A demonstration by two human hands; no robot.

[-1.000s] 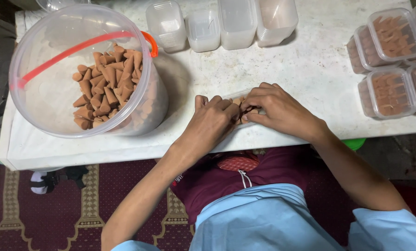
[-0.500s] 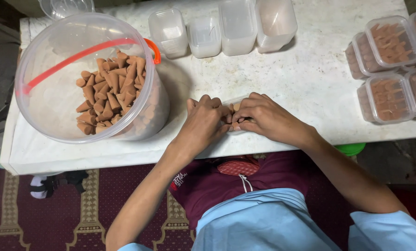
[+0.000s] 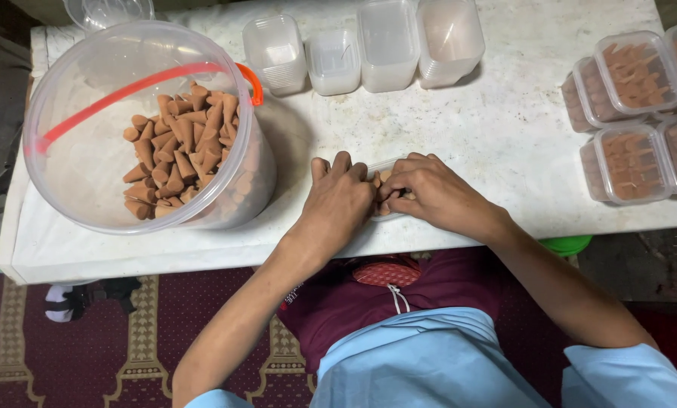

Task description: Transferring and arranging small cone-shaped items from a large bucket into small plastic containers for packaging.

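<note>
At the near edge of the tabletop (image 3: 505,143), your 2 hands meet over a small clear box (image 3: 387,168) that is mostly hidden under them. Your left hand (image 3: 337,205) lies curled against the box from the left side, and your right hand (image 3: 429,193) covers it from the right, fingertips (image 3: 390,198) pinched together on brown cones (image 3: 382,181) inside. I judge you are arranging cones in the box, so this is the filling step. The next move needs small, careful finger work, so that the cones stay ordered and the box does not slide.

Now the count. 1 big tub (image 3: 145,125) with an orange handle stands at the left, a heap of cones on its bottom. 4 stacks of empty boxes (image 3: 387,45) stand at the far edge. At the right, I see at least 5 filled boxes (image 3: 637,72), some cut by the frame. 1 clear lid (image 3: 108,11) lies behind the tub.
</note>
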